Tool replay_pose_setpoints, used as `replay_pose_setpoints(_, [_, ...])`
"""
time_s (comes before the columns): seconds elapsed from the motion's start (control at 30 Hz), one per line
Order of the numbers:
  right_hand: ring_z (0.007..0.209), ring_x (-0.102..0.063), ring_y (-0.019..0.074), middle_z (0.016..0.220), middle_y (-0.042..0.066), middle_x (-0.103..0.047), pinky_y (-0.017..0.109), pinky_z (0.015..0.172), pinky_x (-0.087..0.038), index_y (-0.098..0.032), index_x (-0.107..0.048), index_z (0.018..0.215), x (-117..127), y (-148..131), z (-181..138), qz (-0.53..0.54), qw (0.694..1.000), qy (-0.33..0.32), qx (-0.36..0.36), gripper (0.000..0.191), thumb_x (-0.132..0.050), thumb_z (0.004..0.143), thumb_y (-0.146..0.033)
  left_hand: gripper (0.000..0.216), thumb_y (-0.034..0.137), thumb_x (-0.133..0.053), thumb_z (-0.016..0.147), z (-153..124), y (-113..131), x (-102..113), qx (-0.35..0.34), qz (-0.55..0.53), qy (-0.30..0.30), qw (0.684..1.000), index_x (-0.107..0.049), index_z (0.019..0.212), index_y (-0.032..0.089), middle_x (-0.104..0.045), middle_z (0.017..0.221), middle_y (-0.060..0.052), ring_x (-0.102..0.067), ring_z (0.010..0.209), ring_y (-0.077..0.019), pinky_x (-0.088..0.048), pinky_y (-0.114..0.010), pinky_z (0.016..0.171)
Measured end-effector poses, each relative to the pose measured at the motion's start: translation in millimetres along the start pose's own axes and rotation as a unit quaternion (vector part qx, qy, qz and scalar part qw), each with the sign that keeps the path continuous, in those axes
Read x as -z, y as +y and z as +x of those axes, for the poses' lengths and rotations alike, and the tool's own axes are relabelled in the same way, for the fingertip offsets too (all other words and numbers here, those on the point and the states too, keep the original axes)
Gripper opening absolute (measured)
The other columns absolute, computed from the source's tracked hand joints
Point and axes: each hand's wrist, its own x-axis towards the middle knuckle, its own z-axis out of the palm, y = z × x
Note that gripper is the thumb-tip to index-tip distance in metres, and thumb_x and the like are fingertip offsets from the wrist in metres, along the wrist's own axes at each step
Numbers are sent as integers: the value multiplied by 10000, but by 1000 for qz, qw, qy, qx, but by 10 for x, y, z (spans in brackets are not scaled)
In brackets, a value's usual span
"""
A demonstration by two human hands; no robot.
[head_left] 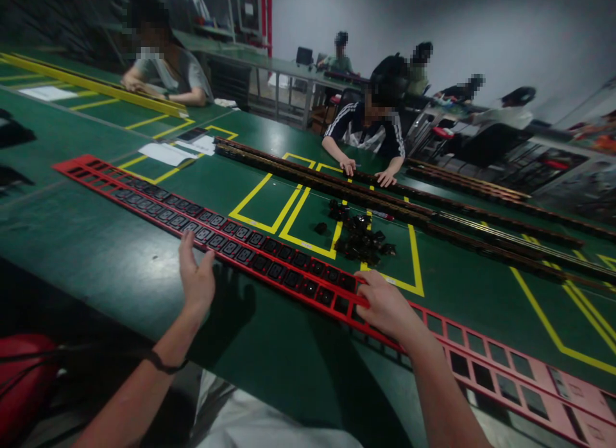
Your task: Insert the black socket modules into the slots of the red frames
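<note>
A long red strip frame (144, 201) lies across the green table (96, 255), its left and middle slots filled with black sockets and its right slots vacant. My right hand (385, 303) rests on the frame at the last filled slots, fingers curled and pressing down on it. My left hand (196, 278) hovers just in front of the frame, fingers stretched out, holding nothing. A pile of loose black sockets (359, 233) sits beyond the frame inside yellow floor-tape boxes.
Dark long strips (433, 210) run across the far side, where a person in a striped jacket (370, 130) has both hands on them. Another person (163, 69) works at a yellow strip at the far left. Papers (168, 154) lie on the table. A red bag (24, 377) sits lower left.
</note>
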Motion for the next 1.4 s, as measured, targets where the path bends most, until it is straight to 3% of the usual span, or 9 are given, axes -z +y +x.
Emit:
replay_pose_setpoints(0.13, [1227, -545, 271, 1329, 168, -598, 360, 1057, -475, -129, -728, 830, -44, -56, 264, 5, 1000, 19, 19, 161, -570, 801, -136, 598, 226, -637, 868, -335, 80, -213, -142, 113, -157, 971, -489, 1446, 264, -376, 1611, -68, -259, 1527, -266, -135, -494, 1275])
replay_pose_setpoints(0.3, [1204, -534, 275, 1288, 163, -608, 349, 992, -497, -136, -735, 847, -142, -224, 557, 1, 999, 27, 28, 154, -587, 804, -147, 545, 217, -472, 954, -532, 3, -418, -314, 286, -320, 847, -447, 1495, 284, -439, 1577, -92, -316, 1509, -280, -163, -608, 1244])
replay_pose_setpoints(0.4, [1174, -547, 273, 1276, 161, -606, 338, 935, -512, -130, -744, 868, -240, -313, 628, 11, 999, 13, 31, 169, -586, 814, -161, 580, 201, -463, 953, -669, 7, -481, -391, 333, -339, 788, -413, 1523, 295, -485, 1541, -101, -377, 1478, -296, -47, -660, 1239])
replay_pose_setpoints(0.47, [1177, -543, 273, 1287, 158, -598, 332, 919, -514, -127, -749, 909, -311, -347, 640, 13, 999, 14, 32, 193, -584, 817, -167, 596, 202, -465, 951, -738, 26, -506, -417, 338, -349, 768, -393, 1536, 284, -485, 1539, -103, -385, 1474, -289, -87, -643, 1246])
replay_pose_setpoints(0.7, [1169, -525, 267, 1256, 149, -602, 333, 944, -496, -127, -760, 931, -454, -341, 639, 30, 999, 22, 35, 213, -591, 808, -174, 548, 205, -450, 954, -816, 24, -617, -418, 344, -400, 740, -451, 1502, 219, -517, 1513, -110, -431, 1446, -267, -180, -593, 1248])
replay_pose_setpoints(0.93, [1215, -526, 263, 1305, 145, -600, 366, 1035, -461, -132, -719, 1003, -478, -282, 568, 88, 994, 47, 34, 198, -640, 839, -212, 527, 309, -460, 967, -877, 133, -932, -394, 348, -486, 698, -491, 1483, 204, -503, 1527, -106, -446, 1433, -263, -238, -517, 1244])
replay_pose_setpoints(1.13, [1397, -415, 305, 1502, 141, -491, 518, 1168, -334, -171, -587, 1310, -583, -187, -77, 112, 986, 118, -46, 489, -674, 885, -396, 821, 649, -565, 867, -864, 105, -1036, -412, 361, -569, 613, -410, 1535, 198, -356, 1620, -119, -341, 1491, -309, -156, -527, 1254])
replay_pose_setpoints(1.27, [1451, -354, 351, 1563, 142, -424, 605, 1187, -264, -203, -527, 1405, -853, -118, -596, 50, 982, 147, -109, 621, -718, 835, -360, 957, 801, -544, 789, -856, 82, -1050, -409, 384, -580, 590, -421, 1529, 208, -332, 1632, -116, -329, 1492, -333, -144, -536, 1250])
replay_pose_setpoints(1.4, [1437, -388, 342, 1551, 121, -449, 632, 1181, -245, -233, -535, 1398, -1104, -4, -815, 7, 973, 178, -144, 544, -665, 872, -271, 911, 796, -509, 818, -858, 95, -1065, -414, 392, -574, 587, -456, 1509, 205, -371, 1613, -113, -348, 1481, -336, -163, -547, 1243])
